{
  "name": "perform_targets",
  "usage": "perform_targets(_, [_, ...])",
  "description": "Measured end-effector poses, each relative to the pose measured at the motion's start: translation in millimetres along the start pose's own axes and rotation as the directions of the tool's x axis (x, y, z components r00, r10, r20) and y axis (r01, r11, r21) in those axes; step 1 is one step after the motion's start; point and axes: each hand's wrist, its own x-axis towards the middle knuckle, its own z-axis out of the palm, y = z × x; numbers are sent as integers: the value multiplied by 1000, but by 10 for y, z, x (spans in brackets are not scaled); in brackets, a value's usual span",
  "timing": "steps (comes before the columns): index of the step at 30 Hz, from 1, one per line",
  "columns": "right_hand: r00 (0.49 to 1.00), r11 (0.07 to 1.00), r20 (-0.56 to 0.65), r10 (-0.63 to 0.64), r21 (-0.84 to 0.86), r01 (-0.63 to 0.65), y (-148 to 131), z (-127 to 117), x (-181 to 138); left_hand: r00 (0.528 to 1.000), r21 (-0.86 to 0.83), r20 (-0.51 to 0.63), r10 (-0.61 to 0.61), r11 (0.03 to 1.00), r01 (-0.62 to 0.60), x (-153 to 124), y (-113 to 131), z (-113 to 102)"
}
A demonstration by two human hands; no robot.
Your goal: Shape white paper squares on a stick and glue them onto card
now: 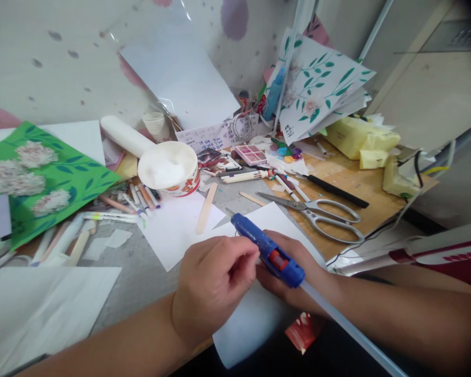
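My right hand point(286, 251) is wrapped round a blue hot glue gun point(257, 235), its nozzle pointing up and to the left. A long translucent glue stick point(349, 327) runs out of the gun's back end over my right forearm. Close against the gun's left side is my left hand point(217, 283), fingers curled with thumb and forefinger together; what lies in them, if anything, is hidden. White paper point(270, 222) lies beyond and under the hands. A wooden craft stick point(207, 208) rests on another white sheet point(168, 235) left of the nozzle.
Large scissors point(317, 212) and a black-handled tool point(337, 191) lie to the right. A paper tub point(168, 167) with white contents stands at the back, near markers point(143, 199). Green flower artwork point(63, 178) is at left. A yellow tissue pack point(357, 137) sits back right.
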Motion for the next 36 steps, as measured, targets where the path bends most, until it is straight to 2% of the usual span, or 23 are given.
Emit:
perform_targets(4, [1000, 1000, 9, 11, -2, -11, 6, 1, 1, 1000, 6, -10, 3, 1000, -3, -20, 1, -13])
perform_targets(11, [999, 999, -25, -21, -35, 20, 51, 26, -14, 990, 56, -14, 144, 988, -143, -23, -61, -28])
perform_targets(19, [999, 999, 10, -34, -36, 34, 55, 18, -15, 978, 97, -21, 210, 974, -207, -17, -64, -3])
perform_targets(26, [1000, 999, -3, -29, -17, 29, 71, 46, 8, 985, 151, -55, 166, 976, -156, -43, -55, 34])
perform_targets(31, [1000, 1000, -18, -7, 27, 7, 53, 27, 31, 986, 159, 28, 163, 973, -165, -85, -34, 100])
perform_targets(36, [1000, 999, -1, -4, 46, 4, -13, 5, 40, 999, 51, -39, 31, 998, -29, -116, 2, 75])
